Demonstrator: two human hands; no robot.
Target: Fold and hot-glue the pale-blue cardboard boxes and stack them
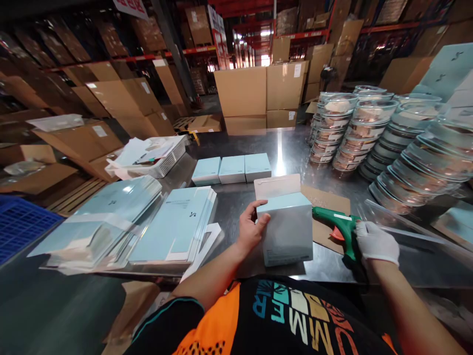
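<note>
Across a shiny steel worktable (288, 148) in a warehouse, we look down at our own two hands. Far left sits a blue plastic crate (22, 224), then loose stacks of flat, unfolded pale blue cartons (173, 227) fanned out within easy reach of our left side. Behind them stands a white perforated tray of papers (155, 158), and next to it three finished pale blue boxes (231, 169) lined up edge to edge.

Our bare left hand (251, 229) clasps the left face of an assembled pale blue box (288, 231), thumb and fingers wrapped over its upper corner, holding it upright and steady with its top flap raised. The box rests partly on a flat sheet of brown cardboard (328, 217), likely there to shield the table from glue.

Our white-gloved right hand (375, 244) is closed around the handle of a green glue gun (342, 227), whose nozzle points at the box's right side. Beyond, leaning stacks of clear round plastic containers (391, 133) crowd the right.
</note>
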